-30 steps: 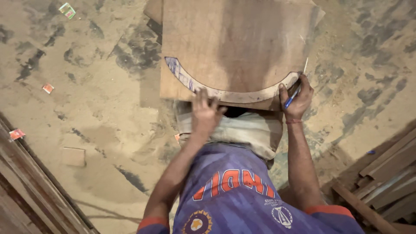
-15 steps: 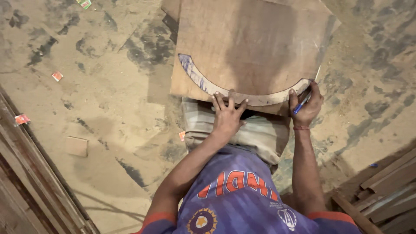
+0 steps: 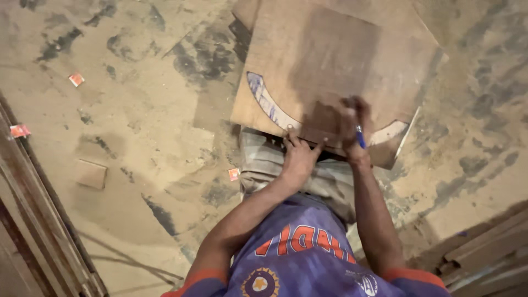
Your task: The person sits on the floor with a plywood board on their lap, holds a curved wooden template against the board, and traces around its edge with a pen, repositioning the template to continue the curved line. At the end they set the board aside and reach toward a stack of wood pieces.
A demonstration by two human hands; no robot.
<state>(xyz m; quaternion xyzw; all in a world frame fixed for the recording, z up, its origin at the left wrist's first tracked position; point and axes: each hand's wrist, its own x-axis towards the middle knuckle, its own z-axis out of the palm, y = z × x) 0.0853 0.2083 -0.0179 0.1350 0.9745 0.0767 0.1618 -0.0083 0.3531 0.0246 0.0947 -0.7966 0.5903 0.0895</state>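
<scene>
One plywood board is lying on the dusty floor, its near edge resting over the person's lap. One curved wooden strip with blue marks is lying along that near edge. The left hand is pressing on the board's near edge, its fingers spread apart and flat, clamped on nothing. The right hand is sitting just beside it on the board, fingers closed together around one blue pen, whose tip is pointing down toward the near edge. Three small red scraps are lying on the floor: one toward the far left, one at the left edge, one beside the person's knee. One small wooden block is resting on the floor to the left. Wooden planks are stacking up at the near right corner.
</scene>
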